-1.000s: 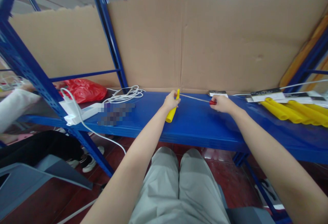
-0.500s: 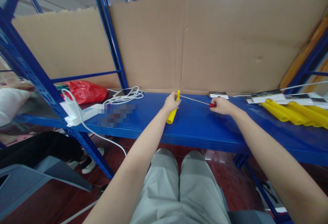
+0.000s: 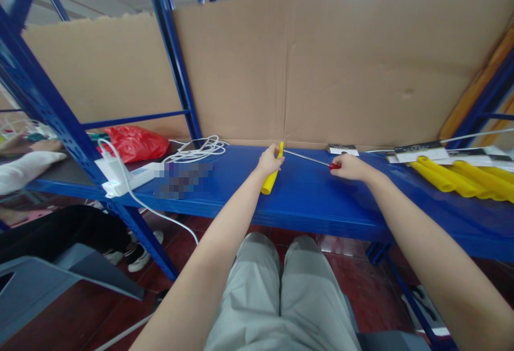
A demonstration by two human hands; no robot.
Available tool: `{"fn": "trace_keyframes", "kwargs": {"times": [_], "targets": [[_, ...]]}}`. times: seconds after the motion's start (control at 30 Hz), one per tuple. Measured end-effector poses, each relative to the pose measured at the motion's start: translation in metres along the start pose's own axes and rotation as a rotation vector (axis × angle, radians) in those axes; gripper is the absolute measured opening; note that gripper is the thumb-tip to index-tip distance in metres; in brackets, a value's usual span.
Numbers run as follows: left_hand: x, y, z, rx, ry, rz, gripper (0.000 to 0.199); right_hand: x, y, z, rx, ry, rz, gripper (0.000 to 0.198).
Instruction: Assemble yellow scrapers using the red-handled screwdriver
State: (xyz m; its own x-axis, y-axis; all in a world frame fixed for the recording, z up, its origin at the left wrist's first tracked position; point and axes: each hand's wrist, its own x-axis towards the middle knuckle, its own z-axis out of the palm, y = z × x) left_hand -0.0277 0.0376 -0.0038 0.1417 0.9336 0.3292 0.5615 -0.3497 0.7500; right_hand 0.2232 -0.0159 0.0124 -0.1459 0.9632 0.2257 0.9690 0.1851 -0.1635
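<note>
A: what's out at 9 o'clock from the yellow tube (image 3: 270, 182), far end first?

B: furthest out, a co-worker's white sleeve (image 3: 32, 171). Next a crumpled red plastic bag (image 3: 134, 144), then a white power strip (image 3: 140, 176) w/ a plug in it, then a loosely coiled white cable (image 3: 198, 150). The dark thing (image 3: 184, 180) between strip & tube is pixelated, so no idea what it is tbh.

A: k, and the left hand (image 3: 270, 162)?

B: fingers wrapped round the upper part of the tube, so it's gripping. Tube's over the blue shelf (image 3: 305, 198), slanted approx 1 to 7 o'clock, w/ the hollow end at 7. Can't tell if it rests on the shelf or sits just above it.

A: anything between the hands?

B: yep, a thin metal shaft (image 3: 307, 157). It runs from the red handle (image 3: 334, 166) toward abt 9:30, tip right by the tube's top end. Touching or not, can't tell.

A: & the right hand (image 3: 348, 167)?

B: at 3 from the tube, fingers closed on that handle. A small black-and-white card (image 3: 342, 150) lies near it at abt 12. Way further out at 3, more yellow tubes (image 3: 461, 178) side by side w/ black-and-white labels (image 3: 421, 152).
</note>
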Motion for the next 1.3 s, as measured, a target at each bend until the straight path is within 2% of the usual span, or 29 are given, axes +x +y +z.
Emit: {"fn": "trace_keyframes", "kwargs": {"times": [0.27,0.5,0.7,0.83,1.03,1.3], "targets": [[-0.003,0.004,-0.001,0.0,-0.005,-0.015,0.022,0.007,0.009,0.008,-0.075,0.157,0.046,0.008],[-0.002,0.003,-0.001,-0.003,-0.004,-0.003,0.023,0.007,0.009,0.006,-0.06,0.083,0.066,0.012],[-0.002,0.003,0.0,0.006,-0.009,-0.008,0.022,0.005,0.009,0.005,-0.066,0.13,0.057,0.006],[-0.003,0.004,-0.001,0.002,-0.011,-0.007,0.022,0.007,0.011,0.008,-0.045,0.128,0.045,0.01],[-0.002,0.003,-0.001,-0.003,-0.008,-0.009,0.024,0.007,0.012,0.006,-0.021,0.085,0.011,0.003],[-0.002,0.002,0.0,-0.004,-0.006,0.012,0.021,0.006,0.008,0.005,-0.019,0.071,0.061,0.008]]}}
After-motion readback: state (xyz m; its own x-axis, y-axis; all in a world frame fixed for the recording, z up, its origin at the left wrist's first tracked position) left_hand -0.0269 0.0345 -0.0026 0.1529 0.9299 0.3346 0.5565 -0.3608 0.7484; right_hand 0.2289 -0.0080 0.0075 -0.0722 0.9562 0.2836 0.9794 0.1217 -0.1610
